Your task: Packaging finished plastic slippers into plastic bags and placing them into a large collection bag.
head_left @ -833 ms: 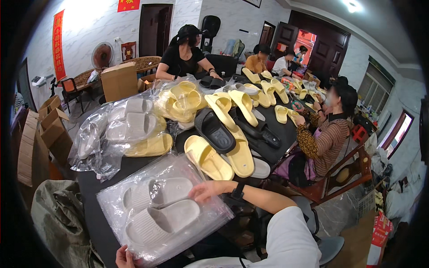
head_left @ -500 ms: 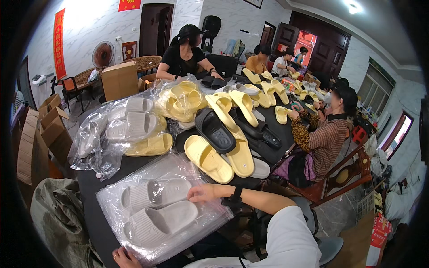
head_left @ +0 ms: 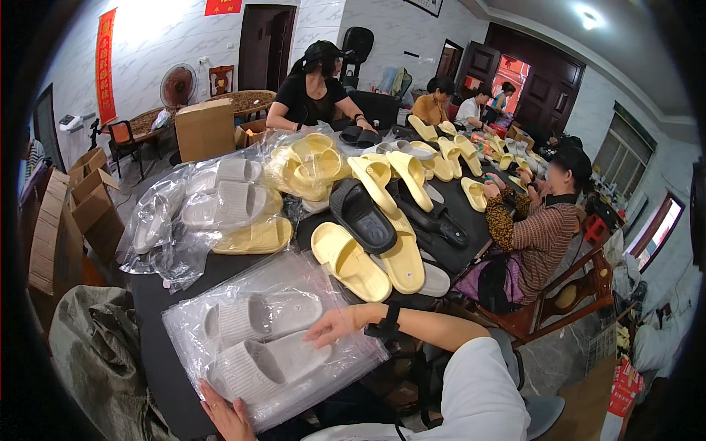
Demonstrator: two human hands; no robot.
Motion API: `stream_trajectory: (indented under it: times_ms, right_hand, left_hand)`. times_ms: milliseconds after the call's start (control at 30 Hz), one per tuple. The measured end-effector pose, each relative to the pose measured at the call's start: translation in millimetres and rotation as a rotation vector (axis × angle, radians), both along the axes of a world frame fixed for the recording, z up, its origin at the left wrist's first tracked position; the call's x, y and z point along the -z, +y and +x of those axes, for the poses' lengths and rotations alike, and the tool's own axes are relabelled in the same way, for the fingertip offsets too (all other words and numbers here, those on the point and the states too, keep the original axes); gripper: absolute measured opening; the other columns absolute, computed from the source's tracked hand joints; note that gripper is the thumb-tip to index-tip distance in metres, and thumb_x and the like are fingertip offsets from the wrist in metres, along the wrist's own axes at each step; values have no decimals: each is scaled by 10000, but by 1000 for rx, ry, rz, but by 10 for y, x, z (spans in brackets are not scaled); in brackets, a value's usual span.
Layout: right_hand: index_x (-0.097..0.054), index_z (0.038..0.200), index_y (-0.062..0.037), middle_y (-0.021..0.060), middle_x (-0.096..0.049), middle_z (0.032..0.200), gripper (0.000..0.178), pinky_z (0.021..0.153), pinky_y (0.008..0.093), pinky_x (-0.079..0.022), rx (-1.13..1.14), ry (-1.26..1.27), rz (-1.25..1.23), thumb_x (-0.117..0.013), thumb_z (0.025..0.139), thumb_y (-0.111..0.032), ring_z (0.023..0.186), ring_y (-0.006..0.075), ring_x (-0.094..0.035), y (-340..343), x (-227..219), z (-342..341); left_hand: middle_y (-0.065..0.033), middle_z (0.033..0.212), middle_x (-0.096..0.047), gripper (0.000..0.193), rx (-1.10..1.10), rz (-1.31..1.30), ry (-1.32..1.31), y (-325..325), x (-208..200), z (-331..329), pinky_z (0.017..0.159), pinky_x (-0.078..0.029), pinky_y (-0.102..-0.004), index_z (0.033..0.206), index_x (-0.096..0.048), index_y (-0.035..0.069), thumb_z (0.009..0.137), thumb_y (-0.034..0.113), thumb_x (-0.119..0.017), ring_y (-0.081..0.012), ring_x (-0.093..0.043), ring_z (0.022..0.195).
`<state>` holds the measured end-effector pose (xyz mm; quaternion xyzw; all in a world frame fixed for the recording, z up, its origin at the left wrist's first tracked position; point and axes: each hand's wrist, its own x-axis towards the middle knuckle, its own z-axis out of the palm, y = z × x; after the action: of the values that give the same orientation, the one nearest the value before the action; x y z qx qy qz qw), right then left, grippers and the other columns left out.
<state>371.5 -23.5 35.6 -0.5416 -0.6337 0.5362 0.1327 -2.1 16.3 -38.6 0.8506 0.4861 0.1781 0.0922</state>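
Observation:
A pair of light grey slide slippers lies side by side on a clear plastic bag (head_left: 184,316) at the near edge of the dark table; I cannot tell whether they are inside it. On the nearer grey slipper (head_left: 246,370), the fingers of my right hand (head_left: 334,325) rest at the heel end, stretched out and not gripping. The farther grey slipper (head_left: 283,314) lies just beyond. My left hand (head_left: 226,413) is open, its fingers spread along the bag's near left edge beside the nearer slipper's toe end.
Bagged grey and yellow slippers (head_left: 228,206) are heaped at the left. Loose yellow slippers (head_left: 351,263) and a black slipper (head_left: 360,217) lie beyond the bag. Cardboard boxes (head_left: 95,206) stand left of the table. Co-workers sit around it, one (head_left: 544,220) at the right.
My right hand has shifted from beside the farther slipper's heel onto the nearer slipper's heel. My left hand has moved up onto the bag's edge, fingers spreading. The view has shifted slightly.

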Motion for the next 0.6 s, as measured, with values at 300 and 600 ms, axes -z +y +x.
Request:
stream_trajectory:
  times_ms: [300,600]
  right_hand:
    - [-503,1194,-39,156,-534,1126,500,835,363,-434,-94,-234,756,-599,819,-353,1037,273,-518,526,25,-309]
    - [-573,851,7,172,-517,960,350,783,410,-445,-90,-447,808,-633,725,-313,891,337,-525,825,397,-840]
  left_hand:
    - [-238,1399,-292,645,-7,80,19,-35,-6,18,1058,-206,-448,1357,-242,-83,928,376,-387,-330,-269,1313]
    - [-202,1412,-297,633,-14,141,55,-48,-31,56,1042,-246,-440,1370,-237,-59,929,364,-401,-306,-289,1309]
